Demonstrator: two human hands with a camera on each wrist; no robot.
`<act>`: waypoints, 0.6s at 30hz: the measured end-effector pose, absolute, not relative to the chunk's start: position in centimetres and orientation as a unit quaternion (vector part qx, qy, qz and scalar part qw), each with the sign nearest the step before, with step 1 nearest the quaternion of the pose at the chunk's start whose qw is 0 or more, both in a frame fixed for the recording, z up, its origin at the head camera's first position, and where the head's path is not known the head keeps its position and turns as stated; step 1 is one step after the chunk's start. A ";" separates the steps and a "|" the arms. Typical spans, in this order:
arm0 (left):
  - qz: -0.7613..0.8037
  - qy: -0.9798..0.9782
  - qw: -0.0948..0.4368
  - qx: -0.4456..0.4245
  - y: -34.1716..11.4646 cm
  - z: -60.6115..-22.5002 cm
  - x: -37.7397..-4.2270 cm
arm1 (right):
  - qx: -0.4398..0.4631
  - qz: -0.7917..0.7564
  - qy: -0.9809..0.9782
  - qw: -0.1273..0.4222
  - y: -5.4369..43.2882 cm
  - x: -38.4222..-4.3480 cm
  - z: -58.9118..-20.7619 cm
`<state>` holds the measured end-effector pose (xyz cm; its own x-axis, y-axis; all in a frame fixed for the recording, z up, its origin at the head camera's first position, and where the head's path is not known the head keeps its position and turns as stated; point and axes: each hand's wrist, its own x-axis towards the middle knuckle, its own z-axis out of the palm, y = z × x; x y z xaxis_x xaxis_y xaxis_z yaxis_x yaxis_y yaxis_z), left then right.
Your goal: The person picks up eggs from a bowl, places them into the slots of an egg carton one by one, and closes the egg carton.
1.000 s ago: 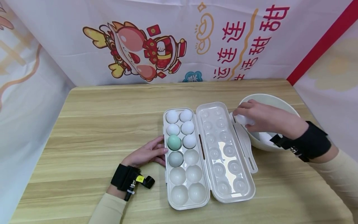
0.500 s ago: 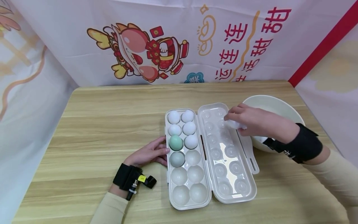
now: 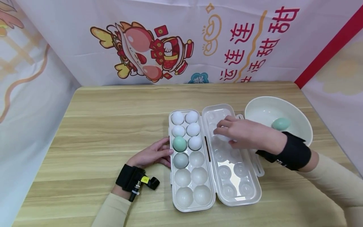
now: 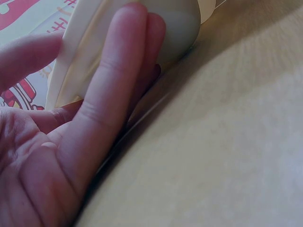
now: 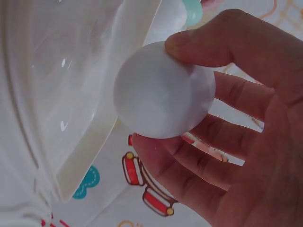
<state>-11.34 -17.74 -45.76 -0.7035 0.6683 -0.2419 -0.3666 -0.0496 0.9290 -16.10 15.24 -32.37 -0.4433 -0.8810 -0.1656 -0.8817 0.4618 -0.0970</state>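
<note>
At left, on a pale wood-grain table [image 3: 113,126], a person's left hand [image 3: 150,156] rests against the left wall of a long white plastic egg tray [image 3: 199,176]. Its fingers lie mostly straight along the wall; the thumb touches the rim.

In the tray's left row, from far to near, sit two white eggs [image 3: 177,118], a mint-green egg [image 3: 180,144] and a pale grey-green egg [image 3: 181,160]; the right row carries three white eggs [image 3: 194,143] at its far end. The nearer cups hold nothing.

Joined along the tray's right side, the translucent white lid [image 3: 241,171] lies folded back. Above its far half, the right hand [image 3: 241,132] grips a smooth white egg [image 5: 163,92], thumb on one side and partly spread, bent fingers on the other.

At far right, just beside the lid, a round off-white bowl [image 3: 262,110] contains a second mint-green egg [image 3: 281,124].
</note>
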 end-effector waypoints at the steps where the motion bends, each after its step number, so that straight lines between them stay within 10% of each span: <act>1: 0.713 0.586 0.363 0.129 -17.7 -45.7 -11.3 | -0.524 0.005 0.847 0.095 15.0 -16.0 -32.5; 18: 0.715 0.581 0.367 0.130 -17.7 -45.7 -11.4 | -0.558 -0.015 0.823 0.108 12.0 -15.3 -33.2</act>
